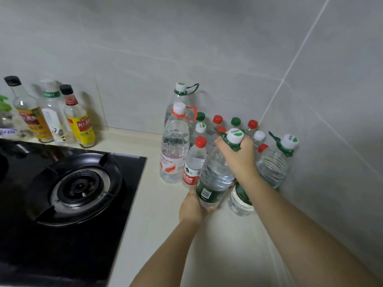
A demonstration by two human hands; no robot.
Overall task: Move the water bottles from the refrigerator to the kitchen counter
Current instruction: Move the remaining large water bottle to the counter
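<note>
Roughly a dozen capped water bottles (252, 129) already stand on the counter (165, 224), crowded into the tiled corner to the right of the gas hob (72, 183), so the job looks well advanced. The refrigerator is out of view, so how many remain to fetch cannot be told. One more, a large green-labelled bottle (213, 179), is tilted just above the counter at the near edge of that group, right of the hob. The right hand (238, 158) has its grip clenched round the neck and green carry handle, and the left hand (192, 206) cups the base, fingers curled under it. It appears about to be stood upright. Clear water shows in this bottle, in the big red-handled bottle (174, 146) nearest the hob, and in the smaller ones. Three condiment bottles (51, 114) stand behind the hob.
</note>
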